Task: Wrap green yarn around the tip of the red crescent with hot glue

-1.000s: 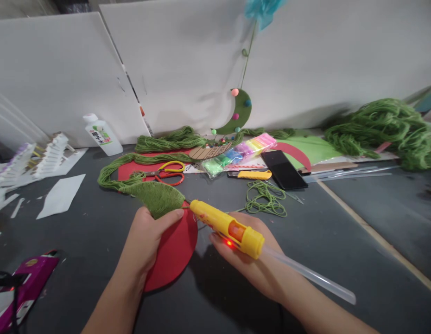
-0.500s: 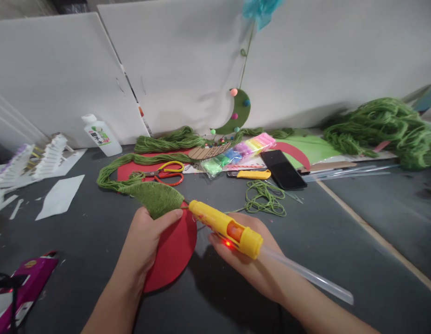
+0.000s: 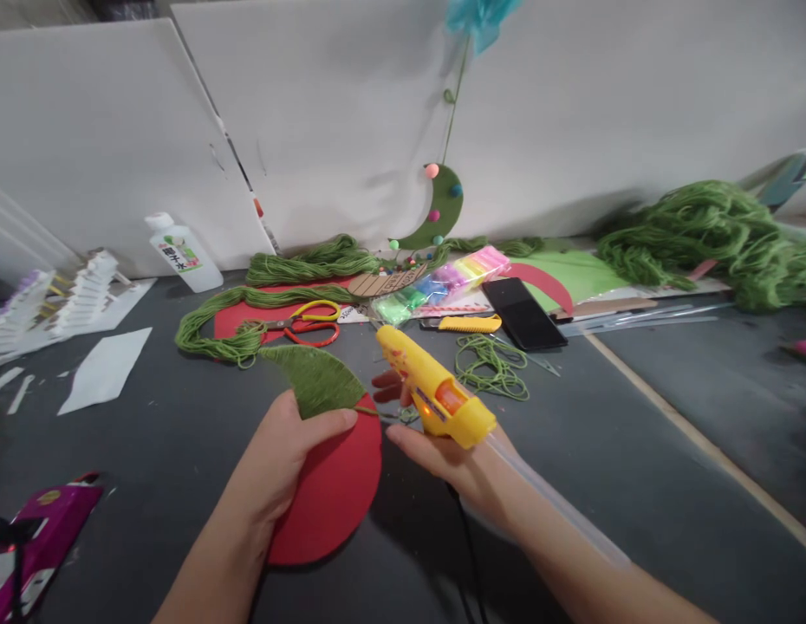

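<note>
My left hand [image 3: 292,455] is closed on a red crescent-shaped card [image 3: 334,498], its thumb lying on the front face. Green yarn [image 3: 321,381] covers the upper, pointed end of that card in tight rows. A loose strand runs from the last row toward my right hand. My right hand [image 3: 435,451] holds a yellow hot glue gun [image 3: 435,381], with a clear glue stick [image 3: 552,494] out of its back and a small orange light glowing on its side. The gun's nozzle points up and away, apart from the card. Some right fingers are hidden behind the gun.
Behind my hands lie scissors [image 3: 305,323], a yellow utility knife [image 3: 468,324], a black phone [image 3: 523,312] and a tangle of green yarn [image 3: 490,366]. A white glue bottle [image 3: 185,253] leans at the back left. A purple box [image 3: 45,546] sits front left. A decorated green crescent [image 3: 445,208] hangs behind.
The glue gun's nozzle has lifted off the yarn edge and swung up and right. My right fingers have loosened and spread. The card has tilted and shifted slightly right in my left hand.
</note>
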`<state>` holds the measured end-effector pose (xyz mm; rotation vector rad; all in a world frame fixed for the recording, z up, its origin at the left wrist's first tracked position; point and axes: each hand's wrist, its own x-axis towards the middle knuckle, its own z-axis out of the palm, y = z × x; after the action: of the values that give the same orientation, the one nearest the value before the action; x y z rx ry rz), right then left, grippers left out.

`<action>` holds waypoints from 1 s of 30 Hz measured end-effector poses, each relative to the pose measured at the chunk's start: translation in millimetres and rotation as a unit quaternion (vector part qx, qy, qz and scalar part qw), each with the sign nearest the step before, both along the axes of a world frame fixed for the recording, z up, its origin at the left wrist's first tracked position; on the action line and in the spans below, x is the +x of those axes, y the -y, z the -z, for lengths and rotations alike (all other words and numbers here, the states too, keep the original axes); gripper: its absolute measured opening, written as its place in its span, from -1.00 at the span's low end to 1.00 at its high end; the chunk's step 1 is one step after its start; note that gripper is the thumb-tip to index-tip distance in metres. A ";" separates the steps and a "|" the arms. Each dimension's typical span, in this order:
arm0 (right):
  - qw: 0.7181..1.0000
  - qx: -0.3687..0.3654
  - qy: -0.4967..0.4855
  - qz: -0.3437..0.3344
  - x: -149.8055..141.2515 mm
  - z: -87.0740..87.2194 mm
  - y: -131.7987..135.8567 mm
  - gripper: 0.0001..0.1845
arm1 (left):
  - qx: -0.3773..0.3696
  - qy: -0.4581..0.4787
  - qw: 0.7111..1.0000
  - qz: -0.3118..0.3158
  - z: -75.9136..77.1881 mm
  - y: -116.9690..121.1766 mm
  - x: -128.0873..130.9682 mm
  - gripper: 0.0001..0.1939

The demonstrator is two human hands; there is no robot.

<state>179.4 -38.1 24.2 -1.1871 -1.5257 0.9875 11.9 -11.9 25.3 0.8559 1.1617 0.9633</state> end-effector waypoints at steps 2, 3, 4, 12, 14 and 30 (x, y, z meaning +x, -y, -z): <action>1.000 -0.020 0.009 0.001 -1.3 3.7 -0.5 -0.79 | 0.005 -0.020 0.999 0.028 2.1 0.5 -0.6 -0.66; 0.999 -0.031 0.016 0.009 -1.3 5.1 -0.5 -0.80 | 0.008 -0.027 0.999 0.046 3.4 0.4 -1.4 -0.67; 0.999 -0.040 0.020 0.016 -0.9 6.0 -0.6 -0.81 | 0.009 -0.033 0.997 0.064 4.7 0.3 -2.4 -0.68; 0.999 -0.002 -0.014 0.042 2.7 11.0 -6.2 -0.87 | -0.013 -0.048 0.989 0.141 10.0 1.5 -5.2 -0.73; 0.998 -0.004 -0.032 0.054 1.7 13.0 -7.8 -0.84 | -0.019 -0.046 0.989 0.142 9.8 2.1 -4.2 -0.73; 0.996 0.004 -0.040 0.082 1.0 17.2 -8.7 -0.84 | -0.071 0.038 0.990 0.113 3.3 5.8 2.9 -0.68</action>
<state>180.4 -29.4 7.0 -1.2318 -1.3451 0.9065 14.8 -17.7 22.0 0.8101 1.0298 0.7134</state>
